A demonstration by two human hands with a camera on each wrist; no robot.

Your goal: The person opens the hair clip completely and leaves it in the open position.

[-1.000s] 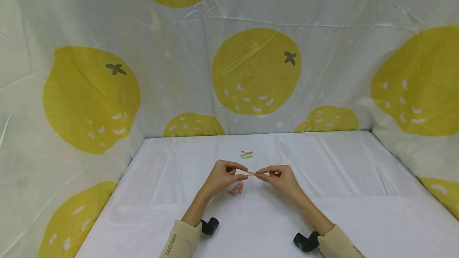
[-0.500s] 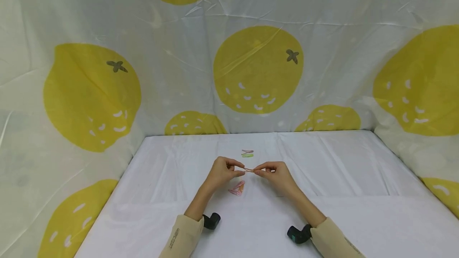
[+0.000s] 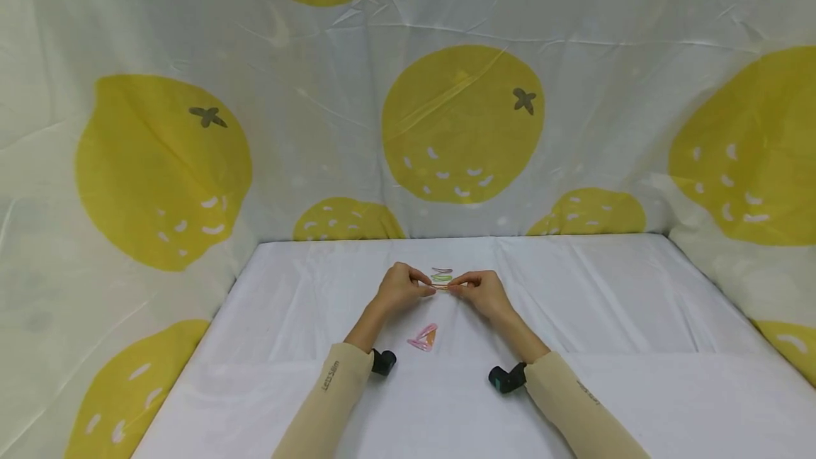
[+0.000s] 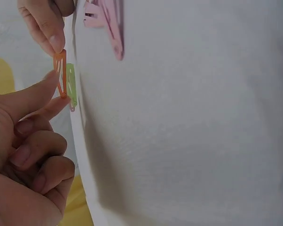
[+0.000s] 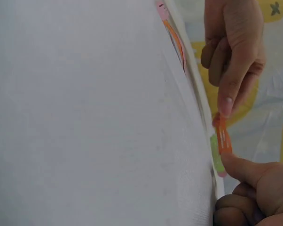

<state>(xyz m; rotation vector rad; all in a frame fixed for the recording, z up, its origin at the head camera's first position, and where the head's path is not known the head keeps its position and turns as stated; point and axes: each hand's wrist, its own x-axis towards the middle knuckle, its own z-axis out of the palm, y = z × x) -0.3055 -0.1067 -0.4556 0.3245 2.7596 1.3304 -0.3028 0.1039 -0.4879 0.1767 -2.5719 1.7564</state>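
Hairclip (image 4: pixel 64 77), orange, snap type: pinched at opposite ends by left hand (image 3: pixel 399 287) and right hand (image 3: pixel 487 294); best lowered level beside green hairclip (image 5: pixel 217 157).

Through the head camera I see a wrinkled off-white fabric backdrop (image 3: pixel 306 112) hanging behind and along both sides, printed with large yellow lemons (image 3: pixel 463 133) bearing white flecks, some with dark grey stem marks; in front, I make out a broad, flat desk (image 3: pixel 605 303) under creased white cloth, softly lit
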